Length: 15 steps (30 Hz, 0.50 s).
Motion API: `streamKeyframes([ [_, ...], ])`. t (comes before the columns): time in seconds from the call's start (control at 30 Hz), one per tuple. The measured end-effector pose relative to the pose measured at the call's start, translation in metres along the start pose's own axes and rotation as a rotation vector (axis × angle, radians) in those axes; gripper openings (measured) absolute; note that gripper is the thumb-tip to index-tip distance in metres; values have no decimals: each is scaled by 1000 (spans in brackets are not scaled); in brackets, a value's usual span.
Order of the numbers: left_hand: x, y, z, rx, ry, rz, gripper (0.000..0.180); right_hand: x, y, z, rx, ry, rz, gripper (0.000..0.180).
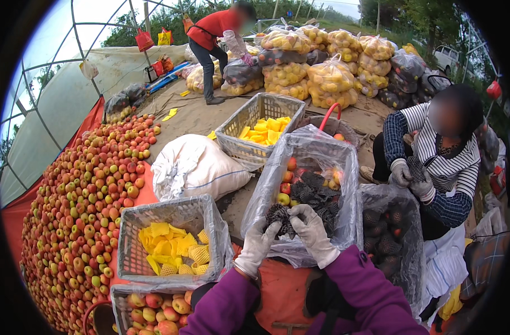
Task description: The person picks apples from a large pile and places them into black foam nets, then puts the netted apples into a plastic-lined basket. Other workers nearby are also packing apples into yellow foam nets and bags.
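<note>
Gloves of white cloth covered both hands of the person in purple sleeves. The left hand [257, 245] and the right hand [313, 233] were close side by side, both fingers curled around one apple wrapped in a black foam net sleeve [281, 216], held at the near edge of a crate lined with a clear plastic bag [322, 151]. Inside this bag lay bare red-yellow apples [287, 180] and several black-netted ones [316, 192]; I could not count them exactly. Two grey wire baskets with yellow foam nets were visible: one near the left hand [174, 215], one farther away [255, 114]. A third basket with apples [154, 310] stood at the lower edge. Two other people were working: one seated in a striped shirt [445, 162], one bending in red [213, 28].
</note>
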State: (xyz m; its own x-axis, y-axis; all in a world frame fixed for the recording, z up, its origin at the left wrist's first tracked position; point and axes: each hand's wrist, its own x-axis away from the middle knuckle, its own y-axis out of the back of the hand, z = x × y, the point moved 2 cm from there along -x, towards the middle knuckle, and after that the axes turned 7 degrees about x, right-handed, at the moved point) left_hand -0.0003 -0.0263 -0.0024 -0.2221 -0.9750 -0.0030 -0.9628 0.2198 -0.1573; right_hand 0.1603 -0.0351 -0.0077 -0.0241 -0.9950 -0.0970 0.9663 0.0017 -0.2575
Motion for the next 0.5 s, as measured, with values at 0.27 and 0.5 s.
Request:
streamKeyframes([
  [0.27, 2, 7, -1, 157, 99, 85, 43, -2, 6, 15, -325, -167, -57, 13],
  [0.5, -3, 4, -16, 691, 44, 53, 39, 0, 5, 29, -366, -197, -21, 12],
])
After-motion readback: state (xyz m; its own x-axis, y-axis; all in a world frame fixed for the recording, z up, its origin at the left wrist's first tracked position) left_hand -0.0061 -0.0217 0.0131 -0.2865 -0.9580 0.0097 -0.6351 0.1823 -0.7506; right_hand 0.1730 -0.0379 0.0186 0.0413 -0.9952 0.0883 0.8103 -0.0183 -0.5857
